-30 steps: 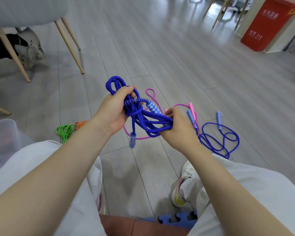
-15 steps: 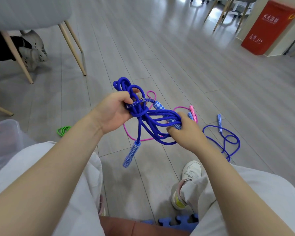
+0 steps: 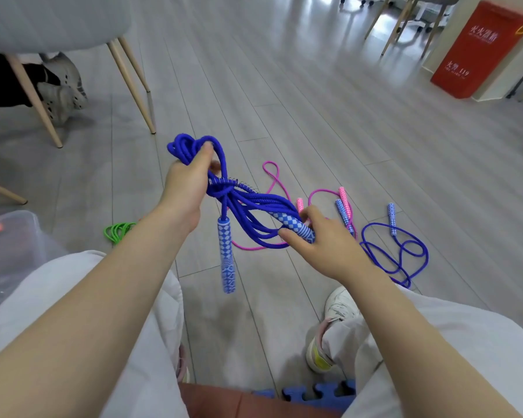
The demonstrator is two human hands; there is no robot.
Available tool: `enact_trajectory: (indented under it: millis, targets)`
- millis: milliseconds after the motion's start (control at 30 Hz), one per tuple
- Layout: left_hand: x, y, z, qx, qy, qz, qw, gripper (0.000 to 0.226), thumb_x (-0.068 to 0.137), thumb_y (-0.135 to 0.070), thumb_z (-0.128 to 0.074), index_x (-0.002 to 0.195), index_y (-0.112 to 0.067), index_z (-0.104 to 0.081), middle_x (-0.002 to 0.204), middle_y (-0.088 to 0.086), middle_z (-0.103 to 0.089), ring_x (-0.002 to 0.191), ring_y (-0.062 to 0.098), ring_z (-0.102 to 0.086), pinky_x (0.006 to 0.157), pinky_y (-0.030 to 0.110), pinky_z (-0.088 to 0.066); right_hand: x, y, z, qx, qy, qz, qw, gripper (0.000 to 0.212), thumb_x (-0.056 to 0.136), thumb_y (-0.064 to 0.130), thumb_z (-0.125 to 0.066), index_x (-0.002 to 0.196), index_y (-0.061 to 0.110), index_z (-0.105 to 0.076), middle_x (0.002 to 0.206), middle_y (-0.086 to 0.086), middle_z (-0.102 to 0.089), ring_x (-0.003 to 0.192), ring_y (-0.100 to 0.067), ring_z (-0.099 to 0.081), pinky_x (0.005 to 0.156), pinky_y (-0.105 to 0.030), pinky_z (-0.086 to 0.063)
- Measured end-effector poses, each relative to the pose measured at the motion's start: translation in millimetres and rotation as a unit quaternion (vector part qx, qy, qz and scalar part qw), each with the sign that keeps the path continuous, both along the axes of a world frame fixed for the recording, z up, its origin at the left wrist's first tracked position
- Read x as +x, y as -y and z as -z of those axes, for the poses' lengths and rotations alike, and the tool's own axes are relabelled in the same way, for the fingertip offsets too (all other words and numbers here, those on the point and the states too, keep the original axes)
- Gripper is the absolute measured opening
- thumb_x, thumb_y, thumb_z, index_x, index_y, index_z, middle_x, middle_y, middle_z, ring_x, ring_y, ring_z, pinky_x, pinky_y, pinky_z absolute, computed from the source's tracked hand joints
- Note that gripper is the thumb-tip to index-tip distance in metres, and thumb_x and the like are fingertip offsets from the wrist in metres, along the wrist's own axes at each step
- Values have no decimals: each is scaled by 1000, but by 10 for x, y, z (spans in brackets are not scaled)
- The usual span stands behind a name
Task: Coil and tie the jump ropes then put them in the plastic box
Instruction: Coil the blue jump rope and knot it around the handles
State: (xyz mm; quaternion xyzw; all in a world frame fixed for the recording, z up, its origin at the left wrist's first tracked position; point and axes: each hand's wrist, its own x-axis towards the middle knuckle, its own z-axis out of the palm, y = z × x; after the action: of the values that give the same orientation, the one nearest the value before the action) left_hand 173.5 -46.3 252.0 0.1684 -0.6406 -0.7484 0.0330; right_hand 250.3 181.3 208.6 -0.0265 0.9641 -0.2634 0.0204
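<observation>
Head view: my left hand (image 3: 187, 182) grips the blue rope (image 3: 254, 203) coil's top, held above the floor; my right hand (image 3: 320, 239) pinches one handle (image 3: 293, 226). The other handle (image 3: 226, 257) dangles, and its weight could tug loops loose if my left grip slackens.

Four jump ropes show: one thick blue braided rope (image 3: 248, 203) held mid-frame, one thin pink rope (image 3: 272, 176) and one thin blue rope (image 3: 405, 254) right of centre, one green rope (image 3: 118, 232) at left. One clear plastic box (image 3: 15, 236) sits lower left.
</observation>
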Motion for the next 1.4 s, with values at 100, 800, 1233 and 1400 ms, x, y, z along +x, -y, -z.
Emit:
enact_trajectory:
  millis: [100,800,1233,1400]
  targets:
    - [-45,84,-47,150,-8,8,989,28,95,-25,-54,68,-19,-49,91,2,-66,95,14,-63,83,34,-52,0,-2,57,3,4,-1,1000,66,83,78,-30,78,16,-51,61,1,-49,54,-16,-46,53,-37,-41]
    - [116,105,-371,262,-106,-106,953,23,91,-8,-39,70,-18,-34,58,-2,-39,47,14,-33,59,27,-46,-70,-17,450,49,190,94,976,61,93,69,-27,65,16,-38,59,-4,-45,57,-23,-51,54,-30,-35]
    - [-6,308,-359,306,-77,-115,942,21,92,-10,-40,72,-16,-38,59,-3,-45,47,12,-37,64,25,-51,-80,51,396,61,239,110,963,64,94,69,-24,79,13,-50,76,-12,-67,55,-21,-55,56,-27,-44]
    - [-34,276,-291,354,-41,-95,930,22,91,-11,-43,71,-17,-38,59,-4,-47,46,11,-38,68,26,-51,-194,133,355,98,242,77,962,50,99,52,-34,107,9,-59,95,-11,-64,80,-23,-57,72,-33,-46]
